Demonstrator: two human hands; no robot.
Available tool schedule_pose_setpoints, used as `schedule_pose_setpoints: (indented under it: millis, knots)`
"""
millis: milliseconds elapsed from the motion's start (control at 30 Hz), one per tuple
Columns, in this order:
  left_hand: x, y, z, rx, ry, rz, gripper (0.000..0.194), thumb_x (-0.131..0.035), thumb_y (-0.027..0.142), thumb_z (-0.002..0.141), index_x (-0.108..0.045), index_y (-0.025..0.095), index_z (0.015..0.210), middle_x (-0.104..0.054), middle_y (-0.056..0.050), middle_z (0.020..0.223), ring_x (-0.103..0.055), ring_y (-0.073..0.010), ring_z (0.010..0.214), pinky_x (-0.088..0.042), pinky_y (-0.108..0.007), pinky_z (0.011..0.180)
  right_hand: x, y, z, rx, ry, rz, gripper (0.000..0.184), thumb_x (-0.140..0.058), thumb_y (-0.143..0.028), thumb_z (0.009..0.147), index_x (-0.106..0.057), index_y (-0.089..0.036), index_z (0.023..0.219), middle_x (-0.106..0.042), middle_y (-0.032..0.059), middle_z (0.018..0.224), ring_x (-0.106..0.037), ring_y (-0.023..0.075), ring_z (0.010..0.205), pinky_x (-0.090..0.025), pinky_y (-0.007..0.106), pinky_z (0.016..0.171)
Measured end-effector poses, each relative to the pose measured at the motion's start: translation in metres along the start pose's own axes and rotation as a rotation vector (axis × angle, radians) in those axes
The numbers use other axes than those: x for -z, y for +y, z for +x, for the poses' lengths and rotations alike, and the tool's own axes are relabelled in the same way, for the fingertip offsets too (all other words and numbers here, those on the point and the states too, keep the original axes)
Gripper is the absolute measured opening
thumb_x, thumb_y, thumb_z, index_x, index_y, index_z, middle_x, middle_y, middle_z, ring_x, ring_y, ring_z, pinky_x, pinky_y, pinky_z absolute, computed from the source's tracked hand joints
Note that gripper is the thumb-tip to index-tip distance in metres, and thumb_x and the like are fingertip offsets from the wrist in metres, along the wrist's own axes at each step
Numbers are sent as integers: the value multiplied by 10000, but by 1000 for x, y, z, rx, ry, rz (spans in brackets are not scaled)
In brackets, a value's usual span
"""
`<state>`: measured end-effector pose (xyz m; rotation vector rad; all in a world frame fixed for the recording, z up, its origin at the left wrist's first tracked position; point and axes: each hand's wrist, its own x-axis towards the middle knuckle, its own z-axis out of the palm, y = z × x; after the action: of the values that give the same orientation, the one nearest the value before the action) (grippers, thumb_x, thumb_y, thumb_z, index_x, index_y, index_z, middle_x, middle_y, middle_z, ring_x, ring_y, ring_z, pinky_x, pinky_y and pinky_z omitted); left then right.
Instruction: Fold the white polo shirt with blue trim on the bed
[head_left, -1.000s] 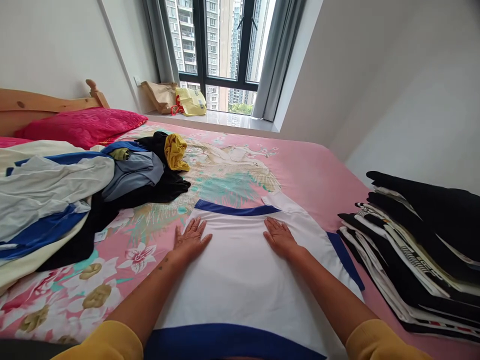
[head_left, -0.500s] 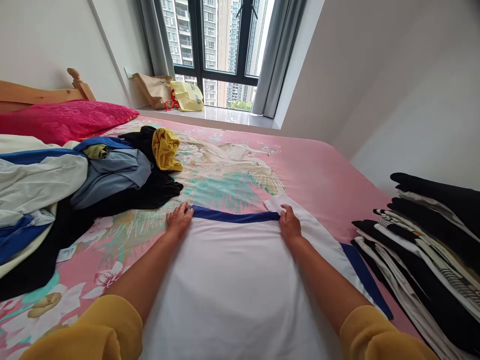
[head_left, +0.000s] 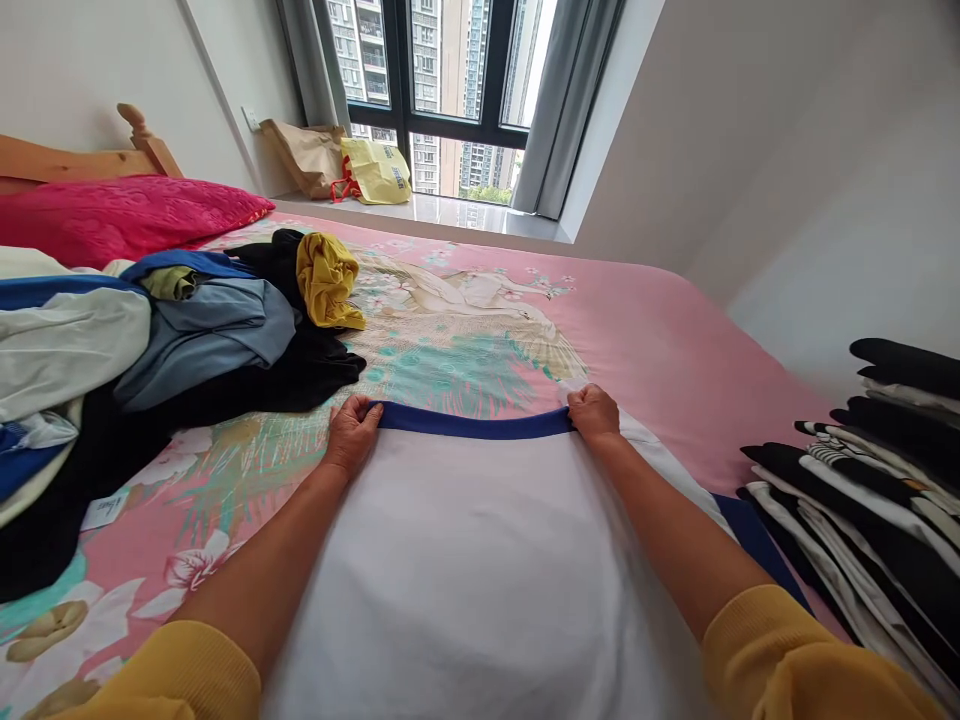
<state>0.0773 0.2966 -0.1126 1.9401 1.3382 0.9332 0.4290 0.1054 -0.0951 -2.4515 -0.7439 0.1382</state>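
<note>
A white garment (head_left: 465, 560) with a dark blue band (head_left: 474, 422) along its far edge lies spread on the bed in front of me. My left hand (head_left: 354, 432) is closed on the left end of that band, thumb and fingers pinching the cloth. At the band's right end, my right hand (head_left: 596, 411) grips the fabric the same way. Between the two hands the blue edge is drawn out, sagging slightly in the middle. Past my right forearm, more white cloth and a dark blue part (head_left: 761, 545) stretch out over the sheet.
On the left is a loose heap of clothes (head_left: 202, 330) with a mustard-yellow bundle (head_left: 328, 280) on it. A stack of folded clothes (head_left: 885, 480) stands at the right. Behind are a red pillow (head_left: 135, 220), a paper bag (head_left: 304, 158) and a yellow bag (head_left: 377, 170).
Both hands have closed more firmly on the band's ends and moved slightly apart. The blue edge looks lifted a little and tighter. The view has shifted a bit.
</note>
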Motion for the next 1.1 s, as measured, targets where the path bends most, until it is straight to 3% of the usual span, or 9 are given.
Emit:
schedule_pose_setpoints:
  millis: [167,300,400,500,633,767,900,1000,1100]
  knots:
    - [-3,2,2,67,-62,28,310,-545,468,734,-613,220,907,-654,1,684,-603,-190,759,-427,-369,893,-6,8,-26,-9,137,182,376,-282,-456,887,-531,-185,960,-679,63,848,-614,169,707,-441,288,710]
    - [9,12,12,159,-185,51,455,-610,500,674,-624,191,1007,-677,-35,769,-627,-214,789,-467,-352,808,0,-7,-76,326,192,372,341,-369,-454,876,-554,-187,980,-635,83,984,-580,205,899,-450,332,805]
    - [20,18,19,163,-314,33,608,-704,443,586,-601,164,1117,-682,-32,768,-639,-203,701,-492,-319,688,6,-10,-120,581,18,318,292,-378,-396,897,-568,-199,999,-621,97,1033,-567,215,978,-437,359,890]
    - [24,22,19,139,-399,29,553,-693,363,600,-605,169,1110,-668,-3,713,-631,-179,614,-491,-288,602,6,-2,-143,692,-145,122,293,-388,-355,894,-576,-206,1061,-596,106,1156,-528,230,1108,-394,396,983]
    - [14,19,13,89,-308,96,384,-577,310,715,-597,214,1087,-662,6,767,-636,-174,700,-496,-298,685,-2,4,-141,681,-256,-191,434,-371,-361,895,-497,-185,1272,-433,91,1409,-335,238,1334,-244,456,1107]
    - [5,24,8,34,-175,217,324,-570,233,717,-629,187,1032,-663,-74,978,-598,-248,972,-441,-376,900,-7,1,-133,610,-335,-358,546,-314,-401,921,-313,-202,1430,-247,45,1520,-172,226,1409,-135,479,1137]
    - [-11,57,-26,-195,-162,271,389,-506,228,795,-585,184,1173,-555,-89,1288,-422,-229,1260,-238,-374,1108,-8,-7,-135,596,-351,-374,561,-289,-415,931,-263,-215,1455,-190,26,1537,-132,210,1418,-106,469,1144]
    - [-27,78,-80,-539,-398,320,410,-391,334,893,-549,216,1252,-487,-68,1391,-381,-205,1312,-136,-429,1144,-6,-12,-141,555,-388,-386,573,-278,-420,933,-240,-208,1464,-153,32,1544,-103,218,1423,-90,497,1138]
    - [-23,68,-119,-633,-615,418,512,-347,479,904,-416,292,1376,-350,-44,1488,-276,-224,1381,-19,-523,1137,6,4,-139,595,-437,-380,596,-279,-496,926,-225,-250,1467,-137,36,1546,-104,230,1422,-82,534,1128]
